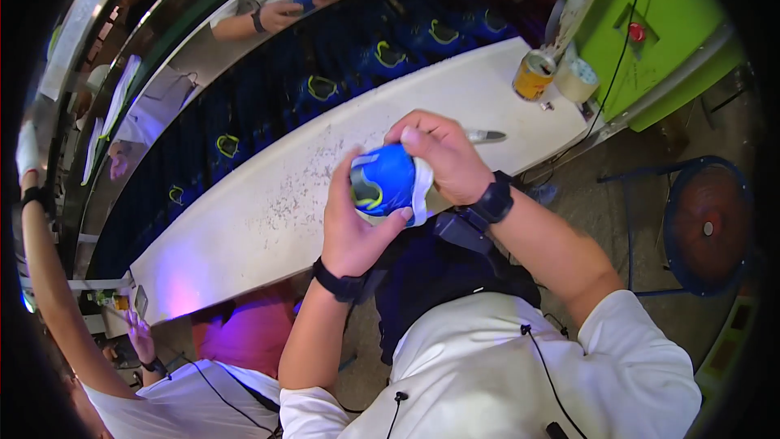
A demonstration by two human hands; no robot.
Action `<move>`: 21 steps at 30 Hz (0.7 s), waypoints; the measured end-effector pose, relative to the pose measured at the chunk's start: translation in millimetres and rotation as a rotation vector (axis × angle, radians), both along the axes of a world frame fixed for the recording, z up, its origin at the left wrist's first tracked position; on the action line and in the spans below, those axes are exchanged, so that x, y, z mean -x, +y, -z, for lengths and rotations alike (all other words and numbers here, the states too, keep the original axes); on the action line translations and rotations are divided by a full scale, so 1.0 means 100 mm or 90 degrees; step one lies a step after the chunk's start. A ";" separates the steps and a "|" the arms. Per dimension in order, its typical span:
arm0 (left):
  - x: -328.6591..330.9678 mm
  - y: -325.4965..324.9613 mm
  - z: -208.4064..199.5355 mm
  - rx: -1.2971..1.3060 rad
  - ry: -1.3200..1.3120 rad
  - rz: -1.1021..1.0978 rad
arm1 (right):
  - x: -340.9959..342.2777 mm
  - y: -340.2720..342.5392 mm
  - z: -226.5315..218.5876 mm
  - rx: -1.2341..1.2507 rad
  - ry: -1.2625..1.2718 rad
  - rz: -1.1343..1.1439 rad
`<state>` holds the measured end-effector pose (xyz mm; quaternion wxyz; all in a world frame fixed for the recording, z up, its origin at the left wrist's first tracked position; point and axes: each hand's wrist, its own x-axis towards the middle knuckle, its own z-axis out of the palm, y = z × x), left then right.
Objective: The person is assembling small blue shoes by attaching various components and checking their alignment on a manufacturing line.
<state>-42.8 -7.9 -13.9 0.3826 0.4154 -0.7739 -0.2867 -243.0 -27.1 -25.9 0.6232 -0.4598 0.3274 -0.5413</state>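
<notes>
Between both hands, over the white worktable (244, 203), is a rounded blue shoe upper (392, 175) with a grey patch, yellow-green trim and a white edge. My left hand (353, 232) grips it from the left and below, its thumb pressed on the lower front. At the upper right, my right hand (445, 154) is closed on it by the white edge, with fingers curled over the top. Behind my right hand a marker-like grey tool (486, 136) lies on the table. The inside of the shoe upper is hidden.
A dark belt (268, 114) carries several yellow-green-trimmed pieces (390, 54) beyond the table. A yellow can (534, 76) and a tape roll (576, 81) stand at the table's right end. A round stool (708, 226) is at right. Co-workers are at left (195, 398) and across (276, 16).
</notes>
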 end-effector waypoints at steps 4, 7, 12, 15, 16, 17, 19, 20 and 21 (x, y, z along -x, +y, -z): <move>-0.05 -0.06 -0.12 -0.128 -0.144 -0.003 | -0.05 0.02 -0.06 0.012 0.024 -0.034; -0.12 -0.08 -0.21 -0.145 -0.175 -0.003 | -0.11 -0.04 -0.11 0.150 0.237 -0.119; -0.37 -0.06 -0.03 -0.245 -0.056 0.009 | -0.34 -0.04 -0.18 0.166 0.307 -0.203; -0.48 0.01 0.16 -0.270 0.000 -0.015 | -0.38 -0.09 0.02 0.125 0.164 -0.172; -0.53 0.03 0.27 -0.287 0.073 -0.026 | -0.38 -0.08 0.11 0.091 0.076 -0.128; -0.57 0.06 0.36 -0.307 0.115 -0.028 | -0.39 -0.04 0.27 -0.038 -0.180 -0.125; -0.59 0.10 0.45 -0.301 0.135 -0.032 | -0.42 -0.01 0.45 -0.087 -0.430 -0.100; -0.58 0.12 0.47 -0.297 0.155 -0.037 | -0.43 -0.02 0.51 -0.066 -0.501 -0.102; -0.58 0.13 0.48 -0.301 0.161 -0.041 | -0.44 -0.01 0.46 -0.069 -0.502 -0.104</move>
